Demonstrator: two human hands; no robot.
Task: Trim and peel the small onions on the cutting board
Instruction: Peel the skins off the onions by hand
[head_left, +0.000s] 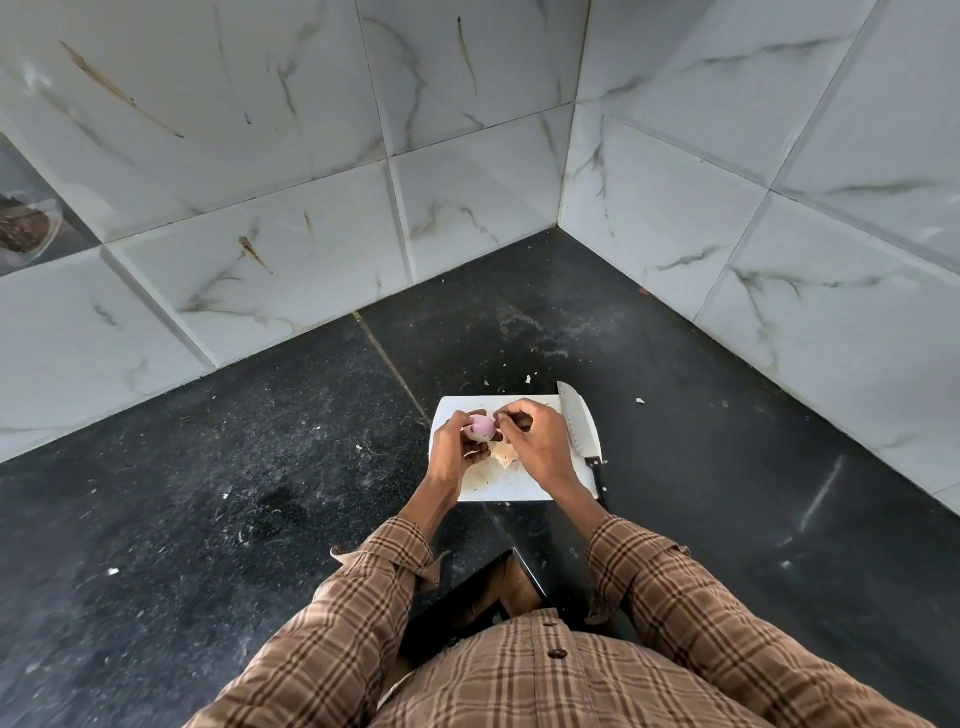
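A small pink-purple onion (480, 427) is held above the white cutting board (511, 486). My left hand (457, 449) cups it from the left and below. My right hand (535, 441) is at its right side, with thumb and fingertips pinched against the onion's skin. A piece of tan papery peel (505, 454) lies on the board under my hands. A knife (577, 423) with a wide steel blade and black handle rests along the board's right edge, untouched.
The board sits on a black speckled stone counter (260, 467) in a corner of white marble-look tiled walls (727, 249). Small peel scraps (640, 401) are scattered on the counter. The counter's front edge is just below the board.
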